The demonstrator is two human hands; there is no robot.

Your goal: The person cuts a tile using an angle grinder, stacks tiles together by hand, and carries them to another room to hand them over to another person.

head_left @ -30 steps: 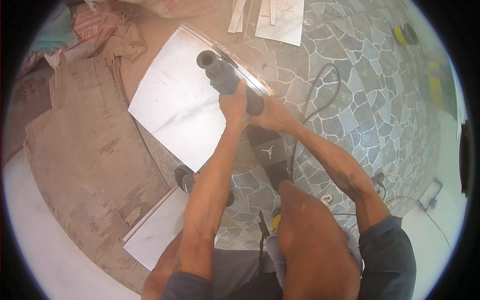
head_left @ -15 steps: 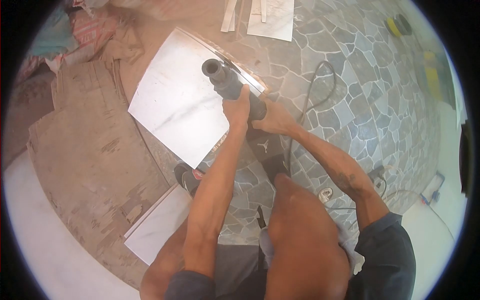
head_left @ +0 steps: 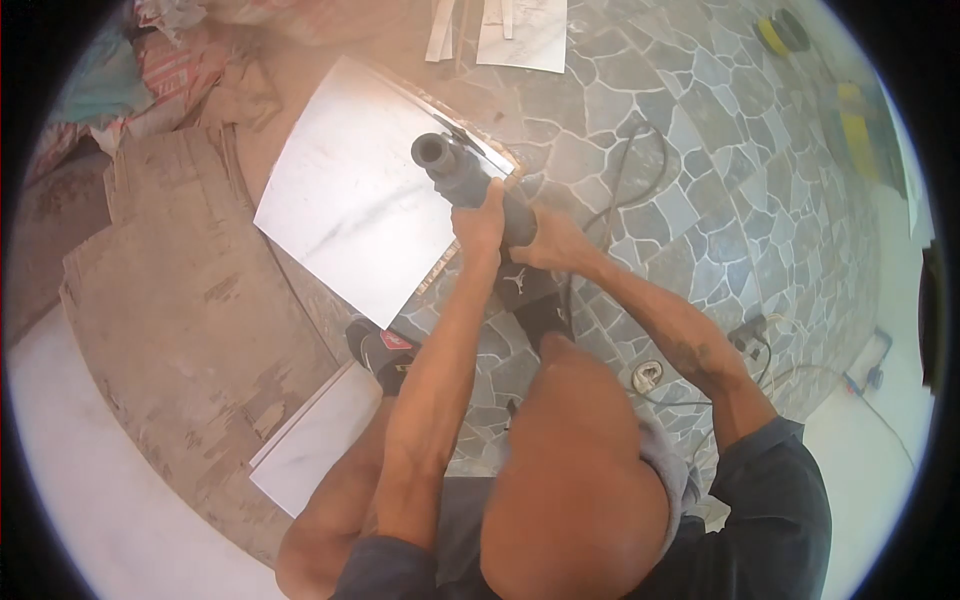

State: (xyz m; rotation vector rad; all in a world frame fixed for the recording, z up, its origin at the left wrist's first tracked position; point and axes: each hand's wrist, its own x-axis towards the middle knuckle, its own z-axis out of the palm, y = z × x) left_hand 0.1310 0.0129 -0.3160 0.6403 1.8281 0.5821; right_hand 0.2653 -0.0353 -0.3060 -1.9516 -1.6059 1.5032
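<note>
Both my hands grip a black corded power tool, which looks like an angle grinder. My left hand wraps its middle, thumb along the top. Just behind, on the right, my right hand is closed around the rear of its body. The tool lies over the right side of a large white marbled tile, where a dark line runs near the tile's far right edge. Its working end and any disc are mostly hidden beneath the body. A black shoe is close under the tool's rear.
Brown worn board lies left, with another white tile piece by my leg. Tile offcuts lie ahead on stone-patterned flooring. A cable loops right. A tape roll and sacks are around; dust hazes the air.
The tool and both hands have shifted slightly back toward me along the tile's right side. My right knee has moved left, and the view has shifted a little.
</note>
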